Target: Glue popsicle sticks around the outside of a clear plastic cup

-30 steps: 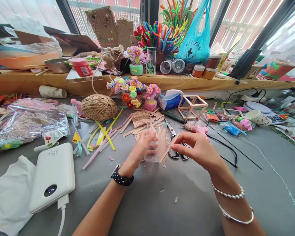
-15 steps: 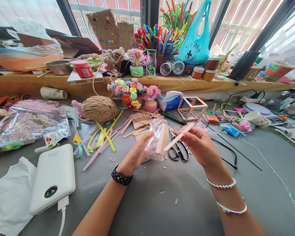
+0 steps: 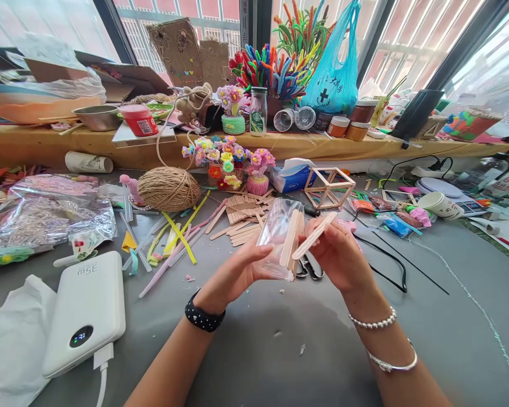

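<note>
My left hand is closed around a clear plastic bag with several popsicle sticks in or against it. Between the fingers and thumb of my right hand is a small bundle of craft sticks, tilted up to the right. Its lower end lies close beside the bag's sticks; I cannot tell if they touch. Black-handled scissors lie under my hands, partly hidden. Behind the bag, a pile of loose popsicle sticks is spread on the grey table.
An open cube frame of sticks stands behind my right hand. A twine ball and pipe-cleaner flowers are at the back. A white power bank with a cable lies at the left. A black cord curves at the right.
My left hand and the bag have moved slightly right, over part of the scissors. The bag now stands more upright, nearer the bundle in my right hand.
</note>
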Tool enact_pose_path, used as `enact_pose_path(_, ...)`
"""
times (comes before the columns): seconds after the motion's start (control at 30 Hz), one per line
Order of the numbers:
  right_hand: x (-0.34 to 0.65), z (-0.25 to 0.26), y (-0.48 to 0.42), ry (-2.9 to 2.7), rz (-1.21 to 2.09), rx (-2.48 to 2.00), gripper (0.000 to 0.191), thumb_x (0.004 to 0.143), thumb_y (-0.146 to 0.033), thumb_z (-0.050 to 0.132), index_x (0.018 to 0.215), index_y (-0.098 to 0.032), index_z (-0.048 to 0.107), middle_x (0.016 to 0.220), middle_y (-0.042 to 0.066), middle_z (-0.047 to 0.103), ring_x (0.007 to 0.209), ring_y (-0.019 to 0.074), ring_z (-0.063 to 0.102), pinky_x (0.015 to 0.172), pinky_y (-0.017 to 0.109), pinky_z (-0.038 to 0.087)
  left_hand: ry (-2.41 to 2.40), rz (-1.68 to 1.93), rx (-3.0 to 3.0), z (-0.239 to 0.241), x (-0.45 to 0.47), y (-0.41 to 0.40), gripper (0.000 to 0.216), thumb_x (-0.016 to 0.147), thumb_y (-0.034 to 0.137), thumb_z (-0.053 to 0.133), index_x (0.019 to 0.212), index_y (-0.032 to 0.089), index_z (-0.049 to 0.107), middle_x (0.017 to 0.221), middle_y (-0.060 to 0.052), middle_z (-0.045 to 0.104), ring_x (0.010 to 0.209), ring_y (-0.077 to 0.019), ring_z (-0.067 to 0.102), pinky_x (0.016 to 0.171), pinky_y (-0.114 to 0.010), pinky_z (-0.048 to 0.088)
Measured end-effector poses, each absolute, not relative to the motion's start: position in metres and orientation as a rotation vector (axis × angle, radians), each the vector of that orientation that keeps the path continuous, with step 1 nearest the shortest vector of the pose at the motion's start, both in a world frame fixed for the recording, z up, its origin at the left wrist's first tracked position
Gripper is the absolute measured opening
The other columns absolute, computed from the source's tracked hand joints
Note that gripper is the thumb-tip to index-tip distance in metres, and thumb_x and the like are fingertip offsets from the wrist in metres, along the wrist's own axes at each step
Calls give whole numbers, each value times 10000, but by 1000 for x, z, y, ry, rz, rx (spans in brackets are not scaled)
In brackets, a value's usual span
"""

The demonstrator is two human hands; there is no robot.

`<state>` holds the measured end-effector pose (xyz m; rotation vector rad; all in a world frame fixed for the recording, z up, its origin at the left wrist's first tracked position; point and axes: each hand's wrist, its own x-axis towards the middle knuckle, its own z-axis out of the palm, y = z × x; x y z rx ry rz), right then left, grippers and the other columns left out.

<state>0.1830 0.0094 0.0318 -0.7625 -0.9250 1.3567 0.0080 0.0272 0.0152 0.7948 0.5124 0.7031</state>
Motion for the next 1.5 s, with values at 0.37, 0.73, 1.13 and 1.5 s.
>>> enact_pose_path(0.37, 178, 29, 10, -921, 1303, -809, 243, 622, -431, 683, 608, -219, 566, 560, -28, 426, 579, 118, 433, 621, 278, 449, 639, 864, 879, 19, 14, 25, 428, 777, 414, 551, 1169, 249, 497, 1279, -88, 488, 1050, -265, 546, 759, -380, 528)
enact_pose_path(0.73, 186, 31, 10, -942, 1224, -764, 233, 663, -435, 653, 616, -222, 568, 580, -23, 424, 597, 124, 437, 593, 273, 430, 695, 833, 930, 29, 12, 22, 730, 697, 248, 654, 1320, 301, 278, 1264, -92, 488, 1023, -253, 568, 756, -364, 530)
enact_pose_path(1.13, 184, 32, 8, -1006, 1177, -731, 184, 696, -419, 626, 653, -243, 592, 568, -30, 407, 573, 119, 421, 682, 295, 456, 754, 1042, 1010, 24, 18, 21, 634, 701, 315, 585, 1287, 294, 344, 1192, -88, 522, 994, -259, 553, 595, -302, 555)
enact_pose_path(1.5, 201, 38, 6, -898, 1058, -666, 159, 693, -422, 644, 678, -272, 596, 663, -31, 448, 605, 103, 436, 749, 278, 460, 664, 926, 883, 17, 10, 35, 554, 736, 420, 446, 1258, 258, 358, 1093, -75, 550, 655, -145, 610, 425, -213, 493)
